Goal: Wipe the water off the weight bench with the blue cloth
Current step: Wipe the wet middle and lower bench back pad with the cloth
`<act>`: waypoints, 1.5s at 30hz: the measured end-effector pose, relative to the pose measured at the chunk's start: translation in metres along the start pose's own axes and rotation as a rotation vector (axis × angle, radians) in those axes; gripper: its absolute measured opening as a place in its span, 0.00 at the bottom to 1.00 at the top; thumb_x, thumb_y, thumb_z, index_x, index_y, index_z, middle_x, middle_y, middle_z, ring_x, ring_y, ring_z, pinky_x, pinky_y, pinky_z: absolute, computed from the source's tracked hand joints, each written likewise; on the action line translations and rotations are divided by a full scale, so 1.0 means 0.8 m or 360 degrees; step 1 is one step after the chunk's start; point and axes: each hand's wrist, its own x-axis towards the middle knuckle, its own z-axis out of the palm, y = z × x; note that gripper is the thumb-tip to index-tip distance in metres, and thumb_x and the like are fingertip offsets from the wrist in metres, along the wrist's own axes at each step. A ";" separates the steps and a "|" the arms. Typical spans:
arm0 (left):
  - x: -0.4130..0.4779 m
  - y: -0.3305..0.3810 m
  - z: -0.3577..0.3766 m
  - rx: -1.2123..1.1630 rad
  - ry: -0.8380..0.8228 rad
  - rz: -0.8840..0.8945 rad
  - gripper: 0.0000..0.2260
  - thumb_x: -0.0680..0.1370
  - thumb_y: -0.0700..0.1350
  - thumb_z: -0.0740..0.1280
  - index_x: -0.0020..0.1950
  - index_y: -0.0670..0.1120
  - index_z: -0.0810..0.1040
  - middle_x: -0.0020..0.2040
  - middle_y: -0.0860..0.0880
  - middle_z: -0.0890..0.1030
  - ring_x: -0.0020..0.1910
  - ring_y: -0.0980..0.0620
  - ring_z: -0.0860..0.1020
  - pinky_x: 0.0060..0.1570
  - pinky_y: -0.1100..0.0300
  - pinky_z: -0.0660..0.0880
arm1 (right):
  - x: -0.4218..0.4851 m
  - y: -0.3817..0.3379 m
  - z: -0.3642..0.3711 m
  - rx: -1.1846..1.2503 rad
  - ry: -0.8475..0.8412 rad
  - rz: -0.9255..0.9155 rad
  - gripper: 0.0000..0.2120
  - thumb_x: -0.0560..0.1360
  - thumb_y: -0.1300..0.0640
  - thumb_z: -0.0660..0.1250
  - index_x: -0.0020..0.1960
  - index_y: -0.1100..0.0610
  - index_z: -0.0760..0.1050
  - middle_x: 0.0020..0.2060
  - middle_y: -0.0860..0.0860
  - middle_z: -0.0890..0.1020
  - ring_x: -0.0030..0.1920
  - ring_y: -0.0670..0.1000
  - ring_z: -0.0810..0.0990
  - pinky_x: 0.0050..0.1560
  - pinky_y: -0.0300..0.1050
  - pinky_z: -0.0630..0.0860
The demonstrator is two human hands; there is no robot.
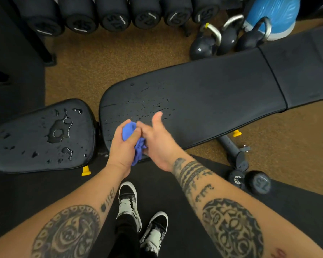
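Weight bench point(213, 94) spans frame, long back pad streaked with thin water marks near its left end. Seat pad point(43, 138) to left carries pooled water point(59, 130) and scattered droplets. Left hand point(122, 144) closed around bunched blue cloth point(132, 138), held over near edge of back pad. Right hand point(157, 140) open, thumb up, fingertips touching cloth. Dumbbell point(254, 181) on floor at right.

The floor is part tan speckled carpet point(104, 58) and part black rubber matting point(17, 192). A row of black dumbbells point(116, 15) lines the top edge. Three black kettlebells point(229, 40) stand beside a blue balance dome point(276, 13). Another dumbbell point(254, 181), marked 75, lies on the matting at lower right.
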 end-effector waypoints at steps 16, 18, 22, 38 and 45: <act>0.050 -0.078 0.094 0.2185 -0.0104 0.0836 0.27 0.84 0.58 0.47 0.83 0.53 0.50 0.83 0.54 0.46 0.81 0.46 0.40 0.78 0.45 0.42 | 0.038 0.014 -0.210 -0.2375 0.1689 -0.0431 0.29 0.81 0.43 0.50 0.79 0.52 0.53 0.80 0.51 0.53 0.79 0.61 0.45 0.75 0.68 0.43; 0.070 -0.068 0.096 0.2267 -0.0156 0.0894 0.28 0.84 0.57 0.47 0.83 0.51 0.48 0.83 0.53 0.46 0.81 0.46 0.39 0.79 0.45 0.43 | 0.047 -0.002 -0.205 -0.2296 0.1747 -0.0475 0.28 0.79 0.46 0.54 0.76 0.54 0.59 0.76 0.52 0.60 0.78 0.62 0.52 0.74 0.70 0.48; 0.105 -0.046 0.105 0.2340 -0.0266 0.1059 0.28 0.85 0.56 0.49 0.83 0.49 0.49 0.83 0.52 0.48 0.81 0.46 0.41 0.79 0.45 0.45 | 0.060 -0.026 -0.218 -0.2464 0.1708 -0.0456 0.33 0.78 0.45 0.51 0.80 0.57 0.51 0.79 0.55 0.55 0.79 0.60 0.49 0.75 0.68 0.46; 0.292 0.079 0.183 0.1992 -0.0172 0.1124 0.23 0.83 0.57 0.54 0.73 0.48 0.72 0.69 0.48 0.76 0.66 0.43 0.73 0.69 0.47 0.64 | 0.066 -0.033 -0.214 -0.2485 0.1702 -0.0233 0.39 0.78 0.33 0.50 0.81 0.55 0.50 0.81 0.54 0.50 0.80 0.59 0.43 0.74 0.71 0.44; 0.265 0.058 0.199 0.2185 -0.0360 0.1487 0.24 0.83 0.56 0.54 0.76 0.46 0.69 0.74 0.47 0.71 0.73 0.39 0.65 0.72 0.40 0.60 | 0.066 -0.033 -0.214 -0.2490 0.1724 -0.0193 0.39 0.78 0.33 0.51 0.80 0.55 0.52 0.81 0.54 0.50 0.80 0.59 0.44 0.74 0.70 0.45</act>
